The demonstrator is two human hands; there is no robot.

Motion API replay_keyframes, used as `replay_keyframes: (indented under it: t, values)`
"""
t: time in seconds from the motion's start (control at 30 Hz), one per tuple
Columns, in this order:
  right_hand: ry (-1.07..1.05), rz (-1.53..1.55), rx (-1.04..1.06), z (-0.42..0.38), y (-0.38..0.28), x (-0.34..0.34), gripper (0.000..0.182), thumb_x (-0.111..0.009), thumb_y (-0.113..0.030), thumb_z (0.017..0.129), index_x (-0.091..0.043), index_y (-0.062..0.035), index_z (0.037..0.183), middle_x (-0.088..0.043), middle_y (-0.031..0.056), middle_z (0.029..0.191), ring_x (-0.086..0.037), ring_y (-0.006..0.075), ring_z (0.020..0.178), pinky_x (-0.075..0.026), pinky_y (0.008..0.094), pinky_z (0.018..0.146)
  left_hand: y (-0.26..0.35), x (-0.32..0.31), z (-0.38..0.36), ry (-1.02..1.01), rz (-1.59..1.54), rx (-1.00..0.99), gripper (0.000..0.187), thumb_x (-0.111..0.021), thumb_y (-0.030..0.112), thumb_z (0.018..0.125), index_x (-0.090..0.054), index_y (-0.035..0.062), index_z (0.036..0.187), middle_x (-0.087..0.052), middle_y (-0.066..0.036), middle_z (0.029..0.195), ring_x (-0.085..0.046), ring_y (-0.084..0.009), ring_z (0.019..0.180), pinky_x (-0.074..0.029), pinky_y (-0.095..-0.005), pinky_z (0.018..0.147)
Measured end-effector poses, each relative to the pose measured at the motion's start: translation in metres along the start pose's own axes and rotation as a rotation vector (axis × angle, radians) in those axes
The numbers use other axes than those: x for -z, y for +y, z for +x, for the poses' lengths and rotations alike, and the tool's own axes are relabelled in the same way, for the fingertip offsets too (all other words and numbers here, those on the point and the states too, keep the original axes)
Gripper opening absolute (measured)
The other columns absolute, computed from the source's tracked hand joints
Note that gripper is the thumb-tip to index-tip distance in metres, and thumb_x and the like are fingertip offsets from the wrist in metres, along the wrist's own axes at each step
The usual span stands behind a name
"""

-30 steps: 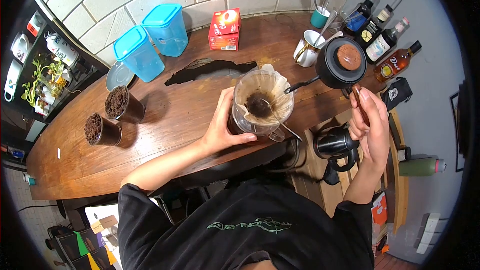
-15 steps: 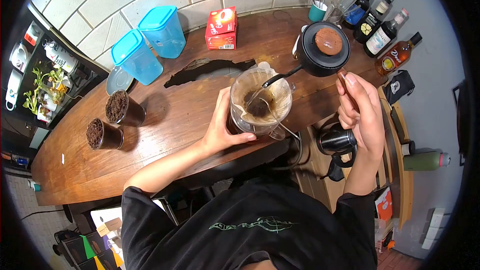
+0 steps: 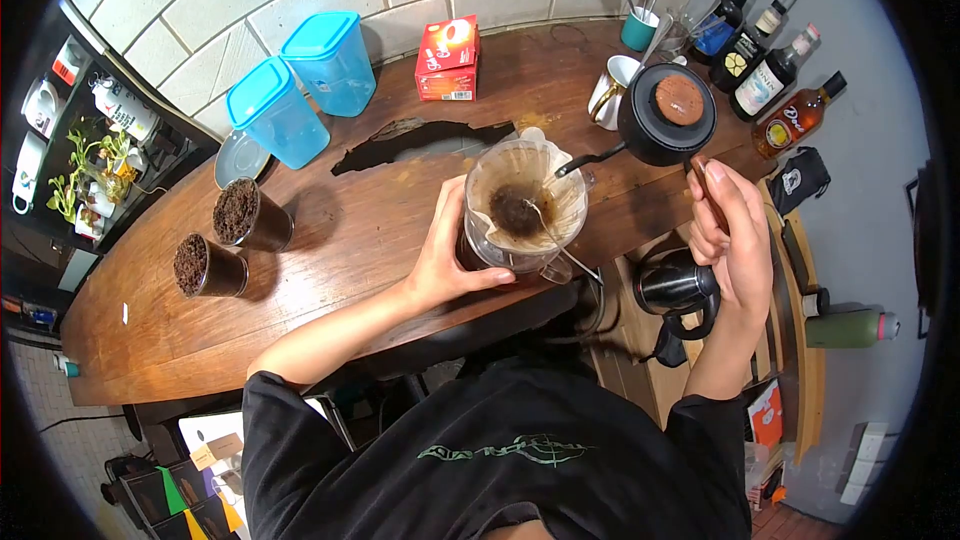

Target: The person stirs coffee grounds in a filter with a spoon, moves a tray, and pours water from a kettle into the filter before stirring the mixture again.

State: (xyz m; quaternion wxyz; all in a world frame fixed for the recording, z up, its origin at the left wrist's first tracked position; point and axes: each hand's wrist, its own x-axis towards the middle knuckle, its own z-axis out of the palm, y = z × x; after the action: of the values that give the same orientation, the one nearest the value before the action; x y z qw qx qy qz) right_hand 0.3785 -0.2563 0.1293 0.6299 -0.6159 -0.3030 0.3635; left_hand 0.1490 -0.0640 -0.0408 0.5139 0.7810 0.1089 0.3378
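My left hand is curled around the side of a clear glass coffee dripper, its thumb low along the front. Inside sits a pale paper filter with wet, dark coffee grounds. A thin wire-like probe or rod leans from the grounds over the rim. By its brown handle, my right hand grips a black gooseneck kettle. The spout tip hangs over the filter's right edge, and no stream shows from it. What stands beneath the dripper is mostly hidden.
Two glasses of dark grounds stand left. Behind are blue lidded containers, a red box and a white-and-gold cup. Bottles line the right wall. A jagged dark hole marks the tabletop; a black mug sits lower right.
The kettle has moved right and slightly down, drawing its spout from over the filter's middle to its edge. The water stream has stopped. My left hand stays around the dripper.
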Motion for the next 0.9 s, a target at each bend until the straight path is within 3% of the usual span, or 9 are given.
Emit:
replay_keyframes:
  t: [0.3,0.63,0.9]
  values:
    - [-0.004,0.024,0.001,-0.004,0.002,0.007,0.033,-0.05,-0.034,0.103,-0.05,-0.0047,0.088,-0.028,-0.0086,0.053,-0.021,0.0006,0.041,-0.015,0.0213,0.038,-0.001,-0.001,-0.001,-0.001,-0.017,0.021,0.115,-0.093,0.041,0.061,-0.031,-0.0011,0.148,-0.036,-0.02,0.142,-0.035,-0.0361,0.135,-0.03,-0.0467,0.113]
    - [-0.02,0.205,-0.163,-0.001,0.018,0.018,0.036,-0.052,-0.039,0.102,-0.05,-0.0055,0.09,-0.026,-0.0089,0.05,-0.02,0.0017,0.037,-0.014,0.0216,0.036,0.0,-0.001,0.0,0.004,-0.025,-0.009,0.114,-0.092,0.039,0.062,-0.03,-0.0019,0.148,-0.035,-0.02,0.141,-0.035,-0.036,0.136,-0.03,-0.0459,0.113]
    - [0.082,0.298,-0.199,-0.005,0.044,0.035,0.032,-0.05,-0.038,0.103,-0.051,-0.0082,0.09,-0.026,-0.0089,0.049,-0.02,0.0019,0.037,-0.016,0.0213,0.035,0.002,0.0,0.003,-0.002,-0.023,-0.009,0.114,-0.092,0.04,0.061,-0.03,-0.0021,0.147,-0.035,-0.021,0.141,-0.035,-0.0365,0.135,-0.03,-0.0466,0.113]
